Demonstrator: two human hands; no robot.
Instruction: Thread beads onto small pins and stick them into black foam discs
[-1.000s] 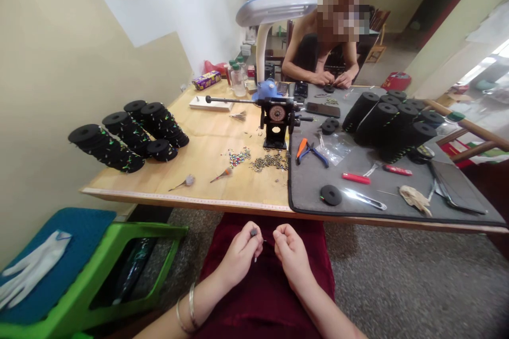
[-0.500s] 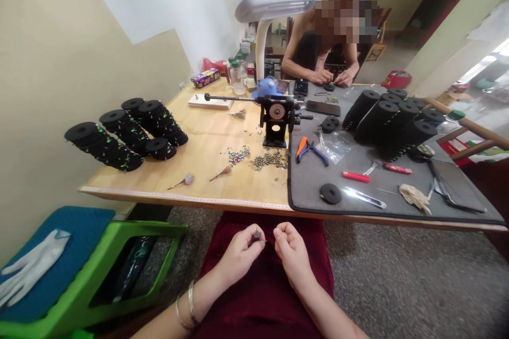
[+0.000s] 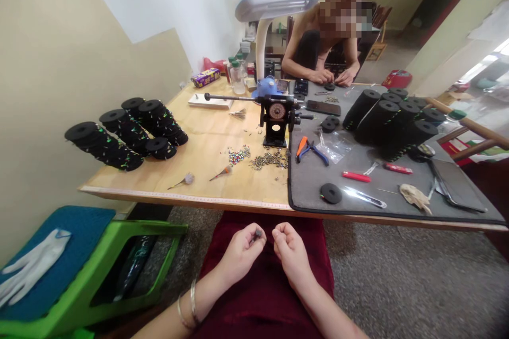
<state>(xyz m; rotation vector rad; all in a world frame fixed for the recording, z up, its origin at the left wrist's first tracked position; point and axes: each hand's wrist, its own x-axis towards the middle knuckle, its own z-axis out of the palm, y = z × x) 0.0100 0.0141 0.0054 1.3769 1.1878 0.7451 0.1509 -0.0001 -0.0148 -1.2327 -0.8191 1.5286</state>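
Both my hands rest over my dark red lap, below the table's front edge. My left hand [image 3: 240, 251] is closed, pinching a tiny dark piece [image 3: 258, 233] at its fingertips. A finger's width to its right, my right hand [image 3: 289, 251] is closed in a pinch; what it holds is too small to see. On the wooden table [image 3: 207, 143] lie a small heap of coloured beads [image 3: 237, 156] and a heap of metal pieces [image 3: 270, 160]. A black hand-crank winder [image 3: 276, 119] stands behind them.
Stacks of black discs [image 3: 123, 132] lie at the table's left, more black rolls [image 3: 392, 116] at the right on a grey mat [image 3: 318, 177] with pliers [image 3: 308, 149], a loose disc [image 3: 331, 193], and red tools. A person works at the far end behind a desk lamp [image 3: 274, 8]. A green stool [image 3: 79, 270] with a white glove stands at my left.
My hands have risen slightly and moved a little closer together. The piece in my left fingers has turned. The view has shifted a touch.
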